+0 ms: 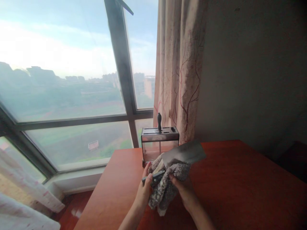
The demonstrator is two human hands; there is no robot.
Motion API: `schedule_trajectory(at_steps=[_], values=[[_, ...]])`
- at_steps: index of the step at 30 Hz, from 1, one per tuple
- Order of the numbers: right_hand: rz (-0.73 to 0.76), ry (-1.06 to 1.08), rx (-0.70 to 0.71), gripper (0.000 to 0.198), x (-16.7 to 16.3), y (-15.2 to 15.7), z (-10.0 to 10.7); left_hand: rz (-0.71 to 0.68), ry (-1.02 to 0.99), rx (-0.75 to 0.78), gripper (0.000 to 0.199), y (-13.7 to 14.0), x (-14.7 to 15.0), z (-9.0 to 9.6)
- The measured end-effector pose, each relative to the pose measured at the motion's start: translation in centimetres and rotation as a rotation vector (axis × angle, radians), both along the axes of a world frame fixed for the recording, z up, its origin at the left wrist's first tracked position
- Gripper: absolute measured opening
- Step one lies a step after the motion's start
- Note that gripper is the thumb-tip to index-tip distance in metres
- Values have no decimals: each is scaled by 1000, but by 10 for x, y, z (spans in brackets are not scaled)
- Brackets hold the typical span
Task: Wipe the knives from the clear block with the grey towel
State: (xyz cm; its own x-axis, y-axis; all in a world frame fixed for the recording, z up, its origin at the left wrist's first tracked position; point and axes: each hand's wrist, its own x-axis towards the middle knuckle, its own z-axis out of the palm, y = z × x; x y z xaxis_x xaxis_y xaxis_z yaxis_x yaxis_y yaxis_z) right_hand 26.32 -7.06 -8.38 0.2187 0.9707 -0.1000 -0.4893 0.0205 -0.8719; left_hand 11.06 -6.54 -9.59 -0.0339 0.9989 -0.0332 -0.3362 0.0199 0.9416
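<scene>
A cleaver (pixel 185 152) with a broad grey blade is held above the table, its blade pointing to the upper right. My left hand (pixel 146 182) is closed round its dark handle (pixel 156 177), with the thumb on top. A fuzzy grey cloth (pixel 165 188) hangs about the handle and the lower part of the blade. My right hand (pixel 180 184) grips this cloth close to the blade's lower edge; its fingers are mostly hidden behind the cloth. Part of the cloth also shows behind the handle, beside my left fingers.
A knife block (pixel 160 138) with clear sides and a slotted top stands at the table's far edge; a dark-handled tool (pixel 159 121) sticks up from it. The reddish-brown wooden table (pixel 235 191) borders a window (pixel 72 95) and a patterned curtain (pixel 177 70).
</scene>
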Motion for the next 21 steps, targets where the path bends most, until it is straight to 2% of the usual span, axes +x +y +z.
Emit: schedule_trajectory(at_steps=[4, 7, 10, 13, 17, 21], values=[[-10, 199, -102, 57, 12, 6, -2, -77, 30, 31, 58, -2, -6, 5], [-42, 356, -165, 49, 28, 12, -3, -63, 47, 59, 51, -5, -10, 9], [-77, 478, -140, 40, 48, 19, -2, -91, -33, 23, 43, -8, -10, 13], [-132, 501, -111, 38, 68, 24, -2, -157, -155, 22, 36, -10, -10, 18], [-223, 347, -83, 45, 82, 27, -5, -146, -204, 4, 33, -10, -17, 21], [-304, -72, 23, 51, 84, 27, -9, -109, -191, -13, 34, -6, -26, 18]])
